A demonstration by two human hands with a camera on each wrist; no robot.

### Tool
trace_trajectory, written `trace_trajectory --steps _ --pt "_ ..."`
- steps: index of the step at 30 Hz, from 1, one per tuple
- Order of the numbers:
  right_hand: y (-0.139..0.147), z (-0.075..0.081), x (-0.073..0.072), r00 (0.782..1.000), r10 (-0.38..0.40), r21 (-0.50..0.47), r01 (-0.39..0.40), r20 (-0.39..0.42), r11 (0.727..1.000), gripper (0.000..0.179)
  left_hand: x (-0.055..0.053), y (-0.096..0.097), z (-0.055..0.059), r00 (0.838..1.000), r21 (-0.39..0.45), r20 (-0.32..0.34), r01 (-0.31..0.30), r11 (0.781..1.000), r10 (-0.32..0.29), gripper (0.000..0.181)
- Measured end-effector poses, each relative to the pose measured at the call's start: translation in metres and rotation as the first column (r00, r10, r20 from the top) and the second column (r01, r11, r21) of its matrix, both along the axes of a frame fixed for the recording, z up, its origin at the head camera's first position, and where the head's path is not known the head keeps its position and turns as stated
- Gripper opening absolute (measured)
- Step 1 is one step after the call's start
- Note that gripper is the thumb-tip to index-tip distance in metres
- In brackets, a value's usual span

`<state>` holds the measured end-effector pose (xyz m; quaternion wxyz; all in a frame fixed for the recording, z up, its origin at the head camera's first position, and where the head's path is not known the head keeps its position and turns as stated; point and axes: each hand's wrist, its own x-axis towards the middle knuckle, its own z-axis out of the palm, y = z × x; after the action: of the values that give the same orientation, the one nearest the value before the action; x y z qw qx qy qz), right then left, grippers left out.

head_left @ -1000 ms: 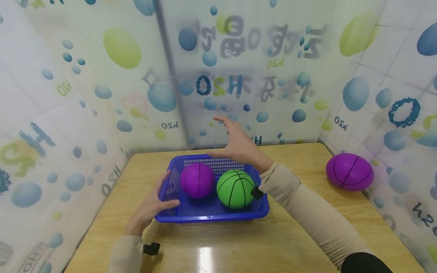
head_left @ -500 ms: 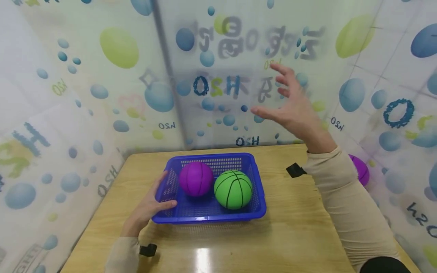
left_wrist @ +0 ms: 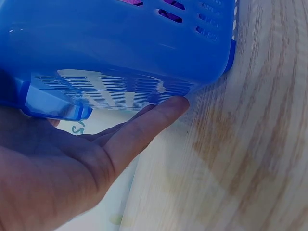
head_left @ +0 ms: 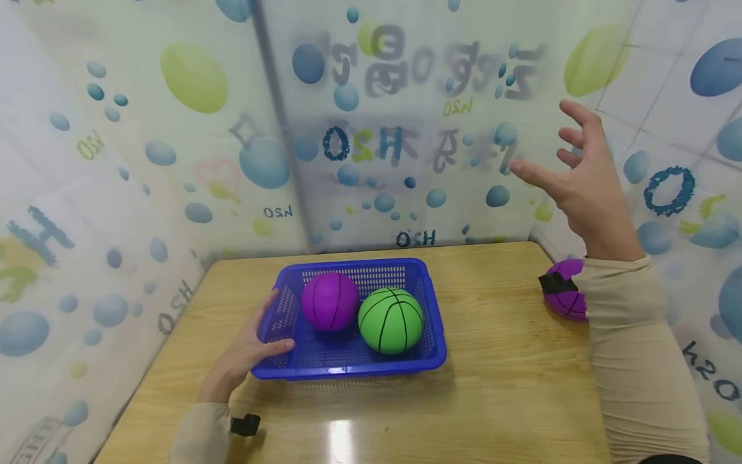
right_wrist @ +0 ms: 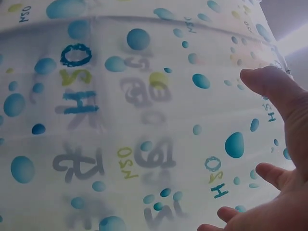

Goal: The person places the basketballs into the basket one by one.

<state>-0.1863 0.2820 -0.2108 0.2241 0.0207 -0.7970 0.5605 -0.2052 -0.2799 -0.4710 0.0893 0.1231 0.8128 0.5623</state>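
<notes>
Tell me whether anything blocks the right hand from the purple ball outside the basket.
Nothing visible stands between the right hand and that purple ball; in the head view, the sleeve and black wrist piece only hide part of it.

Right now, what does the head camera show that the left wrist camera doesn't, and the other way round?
Only the head view shows the green ball, the raised right hand and, partly behind the right sleeve, the outer purple ball.

Only the left wrist view shows the outer slotted wall beside the left hand, with fingers extended along it.

Both share the left hand, the blue basket, the wooden table and purple inside the basket, mere slivers through slots from the wrist.
</notes>
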Motion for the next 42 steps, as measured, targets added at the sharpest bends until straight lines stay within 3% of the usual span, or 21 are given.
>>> trace_trajectory --steps 8,20,31,38,42 --pt "0.031 -0.019 0.001 0.992 -0.104 0.010 0.103 0.072 0.995 0.104 0.000 0.000 -0.001 1.000 0.006 -0.002 -0.005 1.000 0.005 0.122" --pt "0.071 -0.061 0.006 0.960 -0.182 0.022 0.182 0.211 0.983 0.110 0.000 0.001 0.002 1.000 0.008 0.000 0.003 1.000 -0.003 0.121" --pt "0.116 -0.131 0.001 0.896 -0.237 0.083 0.222 0.376 0.971 0.135 -0.002 -0.002 0.002 1.000 -0.013 -0.006 0.004 1.000 -0.004 0.119" --pt "0.127 -0.161 0.005 0.843 -0.312 0.158 0.270 0.439 0.950 0.133 -0.002 -0.001 0.005 1.000 -0.006 -0.006 0.005 1.000 -0.005 0.121" --pt "0.130 -0.180 0.005 0.807 -0.337 0.224 0.259 0.485 0.940 0.132 -0.002 -0.001 0.002 1.000 -0.014 0.000 0.000 1.000 0.000 0.121"
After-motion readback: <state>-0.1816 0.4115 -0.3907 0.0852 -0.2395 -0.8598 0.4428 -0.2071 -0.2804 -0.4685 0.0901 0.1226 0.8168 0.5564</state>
